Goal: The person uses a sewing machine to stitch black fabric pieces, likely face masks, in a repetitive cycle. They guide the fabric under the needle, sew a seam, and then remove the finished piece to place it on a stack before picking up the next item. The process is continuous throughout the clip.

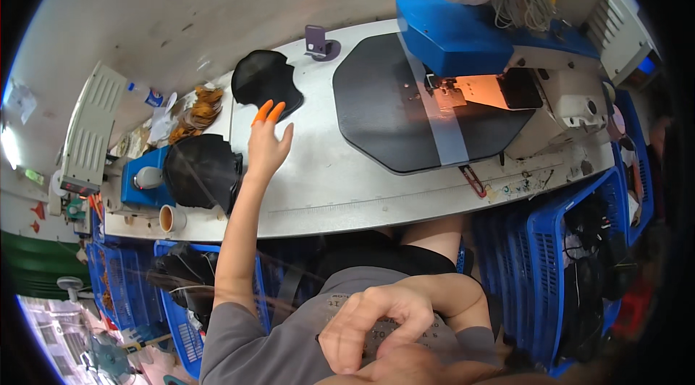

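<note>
My left hand point(268, 144) is stretched out over the white table, fingers apart, with orange covers on two fingertips. Those fingertips reach the near edge of a flat black cut piece point(262, 79); whether they press on it I cannot tell. My right hand point(373, 323) is drawn up before my chest, its fingers curled in toward the thumb. Anything inside that curl is hidden. Nearer to my left forearm, a stack of black pieces point(201, 171) lies by a small blue-and-white machine point(145, 176).
A blue-headed sewing machine point(456, 37) with a lit needle area stands at right, a dark octagonal board point(380, 102) around it. Orange-brown scraps point(199, 115), a cup point(171, 218) and a purple phone stand point(316, 41) are on the table point(318, 189). Blue crates point(546, 269) flank my legs.
</note>
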{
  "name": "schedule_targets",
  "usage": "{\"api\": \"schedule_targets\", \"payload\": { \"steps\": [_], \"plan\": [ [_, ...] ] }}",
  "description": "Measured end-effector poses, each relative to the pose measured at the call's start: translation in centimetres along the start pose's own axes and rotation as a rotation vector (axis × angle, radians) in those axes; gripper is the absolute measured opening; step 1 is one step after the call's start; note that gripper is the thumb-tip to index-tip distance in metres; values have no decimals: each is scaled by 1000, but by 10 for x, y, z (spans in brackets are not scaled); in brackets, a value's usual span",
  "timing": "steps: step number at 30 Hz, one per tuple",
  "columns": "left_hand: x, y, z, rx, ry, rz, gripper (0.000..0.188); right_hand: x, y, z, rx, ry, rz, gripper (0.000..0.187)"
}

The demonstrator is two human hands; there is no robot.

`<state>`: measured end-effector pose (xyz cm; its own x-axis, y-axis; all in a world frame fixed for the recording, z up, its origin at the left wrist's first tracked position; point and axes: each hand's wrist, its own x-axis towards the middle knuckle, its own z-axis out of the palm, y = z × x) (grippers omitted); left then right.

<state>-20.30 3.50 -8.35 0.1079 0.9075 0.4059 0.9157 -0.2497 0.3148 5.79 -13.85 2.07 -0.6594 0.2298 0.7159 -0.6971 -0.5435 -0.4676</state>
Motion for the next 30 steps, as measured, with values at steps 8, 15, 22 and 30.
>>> {"api": "schedule_targets", "payload": {
  "steps": [8, 15, 22, 30],
  "plan": [
    [52, -60, 92, 355, -216, -89, 53, -17, -2, -1, -35, 67, 65, 28],
    [44, -67, 92, 500, -259, 115, 23, -9, -7, -1, 58, 55, 19, 19],
    [37, -40, 85, 417, -154, 225, 11, -29, -19, -10, -678, 368, 122, 7],
    [62, 14, 7, -415, 360, -203, 26, -71, -48, -36, -1920, 924, 234, 8]
  ]
}}
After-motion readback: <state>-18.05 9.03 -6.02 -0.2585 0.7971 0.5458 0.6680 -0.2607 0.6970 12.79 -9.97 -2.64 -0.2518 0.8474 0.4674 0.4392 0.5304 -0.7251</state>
